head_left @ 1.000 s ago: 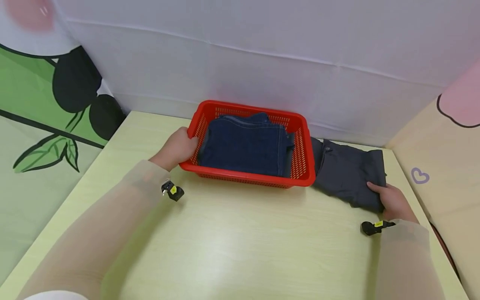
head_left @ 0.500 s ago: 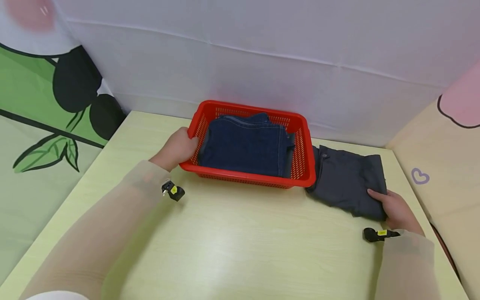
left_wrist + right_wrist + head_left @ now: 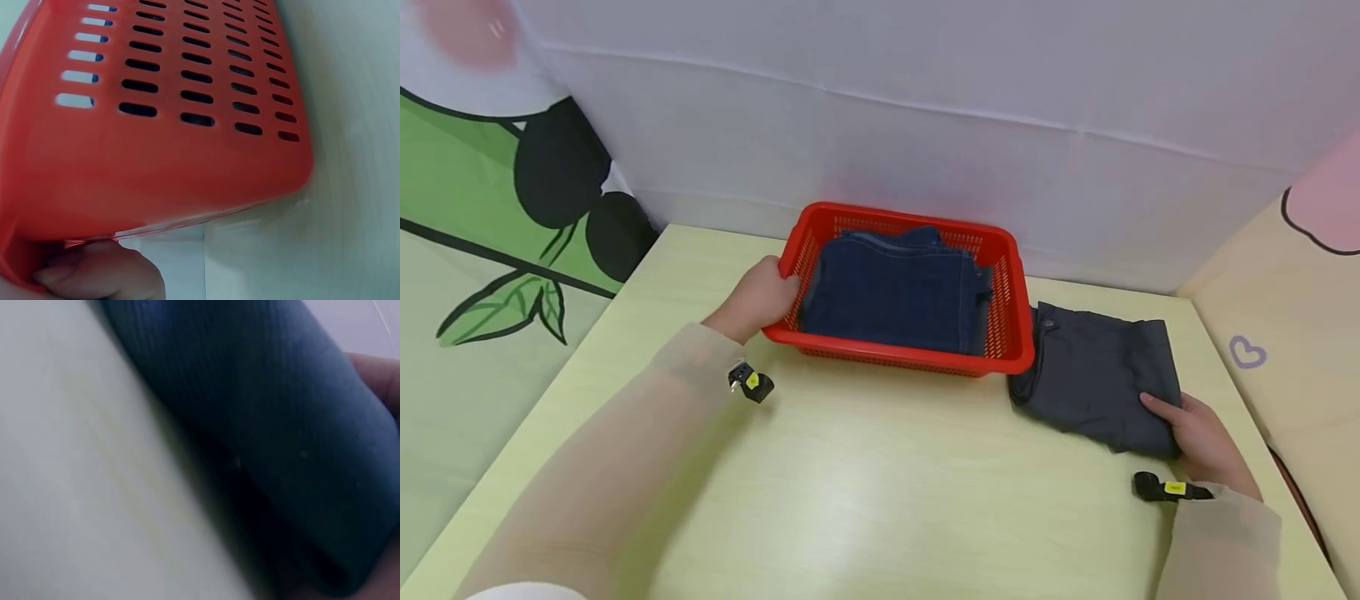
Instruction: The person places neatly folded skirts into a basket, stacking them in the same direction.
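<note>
My left hand (image 3: 758, 297) grips the left end rim of a red plastic basket (image 3: 910, 359); in the left wrist view its curled fingers (image 3: 103, 272) are hooked at the rim. Folded dark blue jeans (image 3: 887, 292) lie inside the basket, over another folded garment whose edge shows at the right. To the basket's right is a folded dark grey pair of trousers (image 3: 1097, 375) with a button near its upper left corner. My right hand (image 3: 1206, 437) pinches its right edge, thumb on top and the other fingers mostly hidden beneath. The right wrist view shows the folded cloth (image 3: 262, 425) close up.
Everything stands on a pale yellow wooden table (image 3: 850, 483). A white cloth wall (image 3: 925, 108) rises right behind the basket. Printed panels close off both sides, a green one (image 3: 482, 242) on the left and a beige one (image 3: 1300, 400) on the right.
My right hand has drawn the dark grey trousers towards me and slightly to the right, so they lie lower beside the basket. The left hand and basket have stayed in place.
</note>
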Available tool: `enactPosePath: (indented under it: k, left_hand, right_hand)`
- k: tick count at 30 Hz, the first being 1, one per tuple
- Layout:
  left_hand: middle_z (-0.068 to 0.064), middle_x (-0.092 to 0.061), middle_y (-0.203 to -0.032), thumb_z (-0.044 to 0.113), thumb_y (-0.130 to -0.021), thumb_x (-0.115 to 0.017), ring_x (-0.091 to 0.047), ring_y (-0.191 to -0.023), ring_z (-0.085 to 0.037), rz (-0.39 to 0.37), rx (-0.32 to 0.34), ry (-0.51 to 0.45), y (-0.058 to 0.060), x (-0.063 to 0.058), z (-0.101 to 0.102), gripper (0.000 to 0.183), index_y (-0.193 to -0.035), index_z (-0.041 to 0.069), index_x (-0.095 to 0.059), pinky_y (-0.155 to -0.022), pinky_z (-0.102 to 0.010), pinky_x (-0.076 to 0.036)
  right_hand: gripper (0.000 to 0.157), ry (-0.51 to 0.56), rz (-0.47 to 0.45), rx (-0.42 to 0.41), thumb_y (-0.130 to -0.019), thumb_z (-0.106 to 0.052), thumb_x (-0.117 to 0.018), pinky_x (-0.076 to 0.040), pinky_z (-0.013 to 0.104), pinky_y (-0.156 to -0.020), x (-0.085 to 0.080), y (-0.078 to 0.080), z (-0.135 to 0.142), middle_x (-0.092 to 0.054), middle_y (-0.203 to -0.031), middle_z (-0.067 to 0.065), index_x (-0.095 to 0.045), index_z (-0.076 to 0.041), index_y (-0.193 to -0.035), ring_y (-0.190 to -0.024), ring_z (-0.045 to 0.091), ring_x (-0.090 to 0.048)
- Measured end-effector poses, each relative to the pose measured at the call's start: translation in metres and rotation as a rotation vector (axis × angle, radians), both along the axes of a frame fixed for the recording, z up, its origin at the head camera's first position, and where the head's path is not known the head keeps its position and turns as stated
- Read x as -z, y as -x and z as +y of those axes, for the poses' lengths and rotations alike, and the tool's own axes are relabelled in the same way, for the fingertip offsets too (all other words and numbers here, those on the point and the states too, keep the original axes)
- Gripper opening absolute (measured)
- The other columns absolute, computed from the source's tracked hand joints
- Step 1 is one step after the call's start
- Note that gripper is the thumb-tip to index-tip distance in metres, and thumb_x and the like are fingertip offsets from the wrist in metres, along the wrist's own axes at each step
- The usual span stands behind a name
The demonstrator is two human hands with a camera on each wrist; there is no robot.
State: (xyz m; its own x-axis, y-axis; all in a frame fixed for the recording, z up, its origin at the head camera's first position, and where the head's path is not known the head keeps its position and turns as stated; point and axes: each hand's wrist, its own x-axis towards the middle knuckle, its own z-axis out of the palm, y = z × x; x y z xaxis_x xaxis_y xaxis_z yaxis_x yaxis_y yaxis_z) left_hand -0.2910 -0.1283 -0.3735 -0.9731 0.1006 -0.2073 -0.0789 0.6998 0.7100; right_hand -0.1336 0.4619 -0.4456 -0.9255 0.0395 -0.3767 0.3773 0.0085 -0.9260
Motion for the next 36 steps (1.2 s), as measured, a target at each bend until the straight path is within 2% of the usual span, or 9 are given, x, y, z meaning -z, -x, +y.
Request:
enactPosePath:
  k: [6, 13, 20, 26, 33, 36]
  left_hand:
    - [-0.021, -0.058, -0.104, 0.02, -0.106, -0.039, -0.065, -0.078, -0.028, -0.017, -0.004, -0.017, 0.002, 0.002, 0.001, 0.036, -0.128, -0.008, -0.045, -0.069, -0.034, -0.061]
    - [-0.021, -0.059, -0.108, 0.022, -0.106, -0.04, -0.066, -0.081, -0.028, -0.029, -0.011, -0.032, 0.004, 0.004, 0.0, 0.039, -0.132, -0.007, -0.045, -0.072, -0.035, -0.061]
    - [-0.021, -0.059, -0.111, 0.022, -0.106, -0.039, -0.066, -0.083, -0.03, -0.041, -0.01, -0.037, 0.004, 0.004, -0.002, 0.04, -0.134, -0.007, -0.044, -0.076, -0.038, -0.062]
    - [-0.021, -0.059, -0.11, 0.022, -0.106, -0.04, -0.067, -0.082, -0.029, -0.028, -0.003, -0.04, 0.004, 0.006, 0.0, 0.04, -0.133, -0.007, -0.044, -0.075, -0.037, -0.063]
    - [-0.022, -0.06, -0.108, 0.021, -0.105, -0.039, -0.067, -0.08, -0.029, -0.004, -0.009, -0.041, 0.005, 0.007, -0.001, 0.04, -0.132, -0.008, -0.046, -0.075, -0.038, -0.062]
    - [-0.022, -0.061, -0.108, 0.021, -0.106, -0.04, -0.066, -0.081, -0.029, -0.001, -0.011, -0.036, 0.005, 0.006, 0.0, 0.039, -0.132, -0.007, -0.047, -0.076, -0.038, -0.062]
  right_hand:
    - [0.033, -0.089, -0.013, 0.017, -0.103, -0.033, -0.062, -0.059, 0.026, -0.077, 0.003, -0.003, -0.005, -0.072, -0.102, -0.015, -0.047, -0.017, -0.129, -0.089, 0.008, -0.072]
    - [0.019, -0.085, 0.031, -0.013, -0.106, -0.027, -0.058, -0.06, 0.027, -0.076, 0.008, -0.014, -0.009, -0.073, -0.101, -0.011, -0.053, -0.02, -0.122, -0.088, 0.009, -0.073]
    - [0.026, -0.135, 0.007, -0.074, -0.106, -0.03, -0.056, -0.06, 0.029, -0.081, 0.007, -0.025, -0.013, -0.072, -0.107, -0.01, -0.05, -0.017, -0.128, -0.095, 0.011, -0.072]
    - [0.026, -0.133, -0.012, -0.078, -0.107, -0.027, -0.056, -0.061, 0.032, -0.081, 0.006, -0.037, -0.016, -0.072, -0.107, -0.007, -0.05, -0.014, -0.129, -0.095, 0.013, -0.073]
    - [0.021, -0.129, -0.039, -0.078, -0.107, -0.025, -0.056, -0.061, 0.033, -0.081, 0.007, -0.049, -0.029, -0.074, -0.106, -0.004, -0.054, -0.017, -0.126, -0.094, 0.016, -0.074]
    - [0.028, -0.132, -0.052, -0.08, -0.107, -0.025, -0.056, -0.061, 0.034, -0.082, 0.006, -0.055, -0.035, -0.074, -0.107, -0.004, -0.052, -0.012, -0.13, -0.095, 0.016, -0.073]
